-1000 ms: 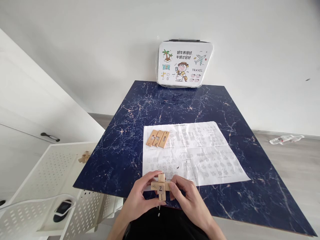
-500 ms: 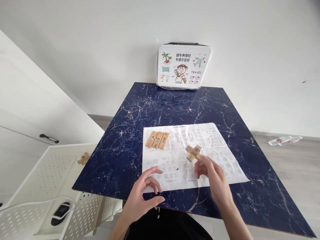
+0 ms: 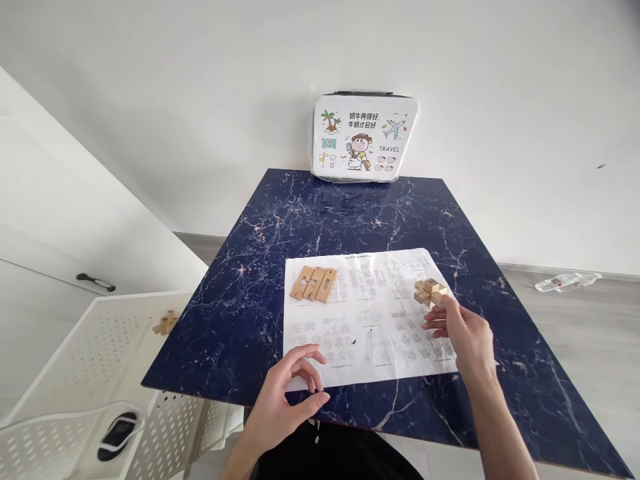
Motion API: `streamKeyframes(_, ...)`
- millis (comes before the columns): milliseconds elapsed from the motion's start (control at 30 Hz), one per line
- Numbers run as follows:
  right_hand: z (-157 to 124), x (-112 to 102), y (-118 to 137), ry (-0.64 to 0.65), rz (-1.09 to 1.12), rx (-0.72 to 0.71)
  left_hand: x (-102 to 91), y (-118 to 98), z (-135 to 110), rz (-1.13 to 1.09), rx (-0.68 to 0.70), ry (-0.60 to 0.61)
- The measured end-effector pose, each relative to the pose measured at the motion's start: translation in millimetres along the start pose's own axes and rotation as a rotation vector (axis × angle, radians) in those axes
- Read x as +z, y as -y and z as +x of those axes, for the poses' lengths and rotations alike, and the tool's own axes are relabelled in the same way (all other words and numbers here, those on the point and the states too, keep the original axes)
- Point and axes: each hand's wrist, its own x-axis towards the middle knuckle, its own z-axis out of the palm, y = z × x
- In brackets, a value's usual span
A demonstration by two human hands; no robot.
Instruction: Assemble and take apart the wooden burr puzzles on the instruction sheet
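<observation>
Between the thumb and fingers of my right hand (image 3: 463, 330) is a cross-shaped wooden puzzle (image 3: 429, 292), made of interlocked bars, with a dark mark on its top. It is over the right part of a printed instruction sheet (image 3: 370, 347). My left hand (image 3: 295, 383) rests at the sheet's lower left edge, fingers curved and apart, holding nothing. At the sheet's upper left lie flat wooden puzzle pieces (image 3: 314, 284) side by side, with cut-out slots and handwritten numbers.
The dark blue marbled table (image 3: 350, 220) carries a white cartoon-printed case (image 3: 364, 137) at its back edge, against the wall. A white perforated cart (image 3: 75, 347) at left holds another wooden puzzle (image 3: 166, 323) and a dark device (image 3: 118, 433) with a cable. Plastic bottles (image 3: 567, 281) lie on the floor at right.
My right hand has carried the wooden puzzle to the right and slightly up across the sheet, turning it. My left hand has stayed nearly still. The view has shifted slightly.
</observation>
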Motion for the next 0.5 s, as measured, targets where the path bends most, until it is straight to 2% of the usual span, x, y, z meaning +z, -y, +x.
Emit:
streamKeyframes(300, -11, 2, -7, 0.04, -0.043, -0.013, 1.2, 2, -1, 0.002, 0.007, -0.002)
streamKeyframes(367, -22, 3, -4, 0.064, -0.031, -0.043, 1.3, 1, 0, 0.012, 0.006, -0.002)
streamKeyframes(500, -56, 11, 1, 0.21, 0.047, -0.18, 1.5, -3, 0, 0.042, 0.0, -0.011)
